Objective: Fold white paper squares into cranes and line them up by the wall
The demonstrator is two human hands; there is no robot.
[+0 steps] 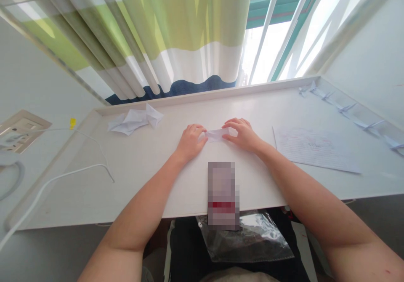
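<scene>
A small folded strip of white paper (215, 136) lies between my hands on the white desk, a little above its middle. At its left end, my left hand (192, 139) pinches it between thumb and fingers. My right hand (241, 134) grips the opposite end, thumb below and fingertips above. Nearer to me, a blurred-out flat rectangle (221, 185), perhaps a phone, reaches the desk's front edge; its details are hidden.
Crumpled white paper pieces (135, 118) lie at the back left. A printed sheet (314, 147) is on the right, with several folded paper shapes (347, 108) along the right wall. A white cable (63, 176) crosses the left side. Clear plastic (249, 240) rests on my lap.
</scene>
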